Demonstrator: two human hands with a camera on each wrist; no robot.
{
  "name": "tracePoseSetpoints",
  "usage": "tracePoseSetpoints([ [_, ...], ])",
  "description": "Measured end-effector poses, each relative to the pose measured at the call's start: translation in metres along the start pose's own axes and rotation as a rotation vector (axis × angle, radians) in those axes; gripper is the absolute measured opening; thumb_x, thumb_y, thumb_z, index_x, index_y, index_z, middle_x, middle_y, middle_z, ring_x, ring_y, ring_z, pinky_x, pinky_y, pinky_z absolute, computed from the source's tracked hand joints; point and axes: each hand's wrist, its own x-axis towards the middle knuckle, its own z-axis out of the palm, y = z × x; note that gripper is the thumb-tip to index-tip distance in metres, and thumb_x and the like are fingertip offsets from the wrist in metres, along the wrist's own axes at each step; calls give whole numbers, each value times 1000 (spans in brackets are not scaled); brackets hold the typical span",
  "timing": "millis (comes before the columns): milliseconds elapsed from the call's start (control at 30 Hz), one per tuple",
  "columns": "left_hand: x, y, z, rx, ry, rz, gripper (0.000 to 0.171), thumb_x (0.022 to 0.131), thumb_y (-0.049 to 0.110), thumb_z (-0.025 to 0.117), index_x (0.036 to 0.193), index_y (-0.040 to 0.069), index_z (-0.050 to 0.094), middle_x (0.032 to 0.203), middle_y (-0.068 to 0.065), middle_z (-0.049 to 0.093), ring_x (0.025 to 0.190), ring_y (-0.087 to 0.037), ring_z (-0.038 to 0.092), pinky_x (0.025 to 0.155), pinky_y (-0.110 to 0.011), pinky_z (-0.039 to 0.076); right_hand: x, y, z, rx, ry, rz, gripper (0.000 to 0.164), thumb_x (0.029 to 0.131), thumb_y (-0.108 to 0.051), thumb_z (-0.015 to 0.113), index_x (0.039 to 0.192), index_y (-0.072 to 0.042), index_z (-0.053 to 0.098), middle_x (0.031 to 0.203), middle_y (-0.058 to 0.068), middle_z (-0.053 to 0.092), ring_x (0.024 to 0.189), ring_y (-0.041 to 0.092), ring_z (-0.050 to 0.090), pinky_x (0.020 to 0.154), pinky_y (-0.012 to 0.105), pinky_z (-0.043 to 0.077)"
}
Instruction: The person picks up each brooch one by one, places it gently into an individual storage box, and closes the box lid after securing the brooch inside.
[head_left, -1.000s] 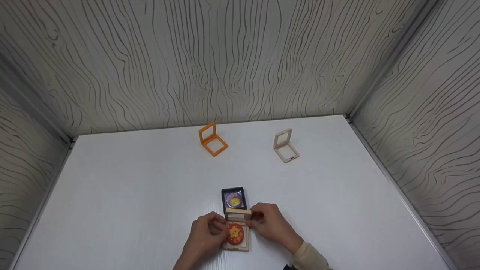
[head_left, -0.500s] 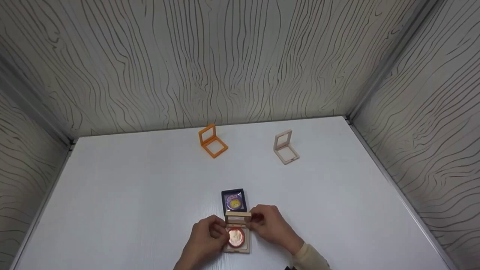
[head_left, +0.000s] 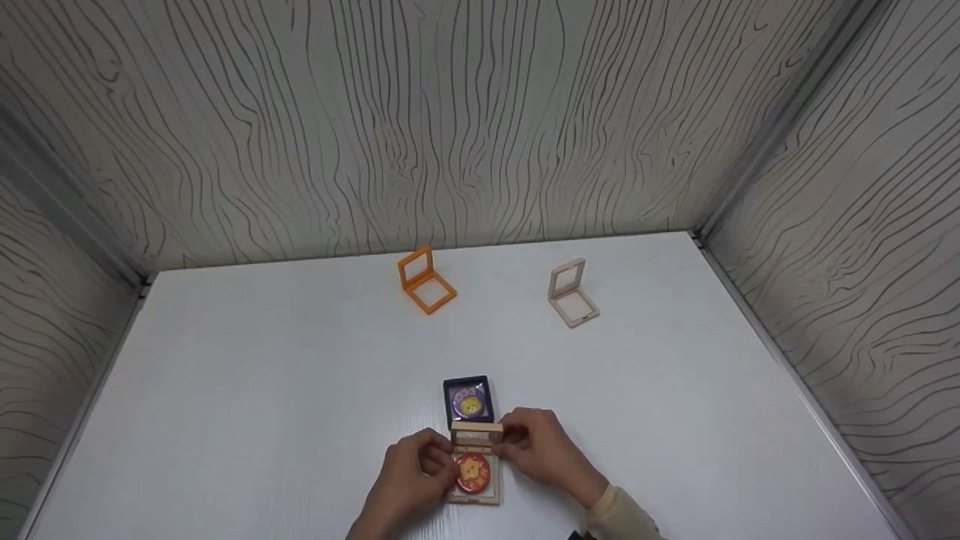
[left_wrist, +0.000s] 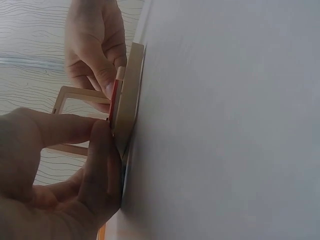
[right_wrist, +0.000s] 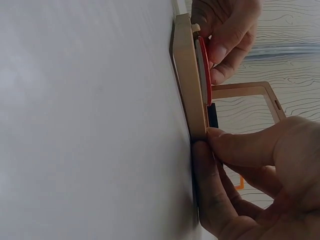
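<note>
A round red badge (head_left: 472,473) with a yellow star figure lies over the lower panel of an open, light-wood-coloured display frame (head_left: 486,498). The frame's hinged lid (head_left: 478,428) stands up at the far side. My left hand (head_left: 412,474) pinches the badge's left edge with thumb and finger. On the other side, my right hand (head_left: 541,454) pinches the frame near its hinge, thumb (right_wrist: 240,147) above and finger below. In the right wrist view the red badge (right_wrist: 204,72) stands slightly proud of the panel. Part of its underside is hidden.
Just beyond the lid lies a dark frame (head_left: 448,405) holding a purple badge (head_left: 469,403). Farther back on the white table (head_left: 262,375) stand an open orange frame (head_left: 430,295) and an open pale frame (head_left: 574,307). Patterned panels (head_left: 450,135) border the table.
The red badge tipped enough to catch a bright glare half a second ago, and now its star print shows again. Both hands keep nearly the same place.
</note>
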Motion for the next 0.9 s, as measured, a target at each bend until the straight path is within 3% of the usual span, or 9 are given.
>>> tracePoseSetpoints([
  [267,1,4,1,32,9,-27,19,83,12,75,100,9,67,83,2,65,75,-13,64,66,-23,53,1,1,-2,2,12,-9,12,84,-9,77,89,-20,73,85,-9,68,77,5,62,70,23,53],
  [500,2,2,-1,25,11,17,17,83,9,72,99,8,68,83,2,66,73,-13,64,65,-22,53,1,2,-1,-9,17,-16,12,84,-9,77,90,-18,73,85,-10,67,76,4,62,70,23,54],
  [633,2,1,-1,7,3,-8,16,84,10,73,100,9,68,83,1,66,74,-14,64,65,-23,53,0,1,0,1,6,-10,11,84,-10,77,90,-19,73,85,-10,67,76,4,62,69,23,53],
  [733,1,0,-2,-19,-12,-8,25,82,10,79,102,8,64,86,-1,64,77,-16,63,66,-24,53,-1,0,0,13,0,-2,11,84,-10,78,89,-19,73,84,-10,67,76,5,61,68,23,53],
  [900,-2,1,-2,-74,-58,-17,59,73,14,89,117,7,51,102,-8,58,83,-18,64,68,-28,55,-1,1,0,5,-1,-11,11,84,-11,77,89,-20,73,85,-10,67,76,4,61,69,23,53],
])
